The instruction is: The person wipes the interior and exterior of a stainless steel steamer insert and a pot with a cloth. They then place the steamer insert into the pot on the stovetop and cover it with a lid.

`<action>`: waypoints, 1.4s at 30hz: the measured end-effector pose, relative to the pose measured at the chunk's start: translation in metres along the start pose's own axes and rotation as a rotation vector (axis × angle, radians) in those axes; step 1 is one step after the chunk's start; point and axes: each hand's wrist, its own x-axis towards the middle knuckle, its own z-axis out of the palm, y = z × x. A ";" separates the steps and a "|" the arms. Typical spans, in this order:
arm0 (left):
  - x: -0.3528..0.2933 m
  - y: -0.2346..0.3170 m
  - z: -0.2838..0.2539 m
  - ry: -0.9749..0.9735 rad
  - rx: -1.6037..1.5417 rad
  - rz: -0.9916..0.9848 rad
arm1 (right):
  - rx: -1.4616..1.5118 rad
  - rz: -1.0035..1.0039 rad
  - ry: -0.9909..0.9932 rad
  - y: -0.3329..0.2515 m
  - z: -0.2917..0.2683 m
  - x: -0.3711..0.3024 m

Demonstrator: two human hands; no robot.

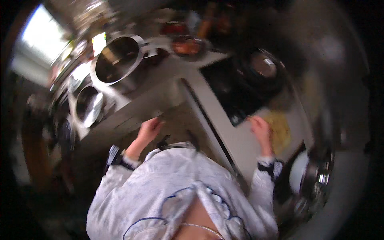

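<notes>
My left hand [150,129] is closed, held in front of my body over the gap between the two counters. Its fingers are curled, and blur hides whether something small is between them. My right hand [261,130] is over the right counter, beside the near corner of a black cooktop [228,90]. Its fingers are bent and smeared by motion. Just to the right of it lies a flat yellow cloth or sheet [283,134]. A round dark pan [264,65] with a shiny spot stands at the cooktop's far side.
A large round steel-rimmed vessel [138,66] and a smaller one [80,124] are on the left counter. A bowl of orange-red food [187,47] is at the back. The right counter's dark edge [208,122] runs diagonally. A white bowl [298,172] is at the lower right.
</notes>
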 end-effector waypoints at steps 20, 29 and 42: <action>0.103 0.128 0.056 0.023 0.325 0.661 | 0.141 -0.110 0.426 0.069 -0.188 0.216; 0.226 0.203 0.174 -0.081 0.225 1.013 | 0.078 -0.100 0.004 0.171 -0.192 0.312; 0.207 0.197 0.153 0.025 0.166 1.010 | -0.243 -0.056 0.160 0.144 -0.252 0.314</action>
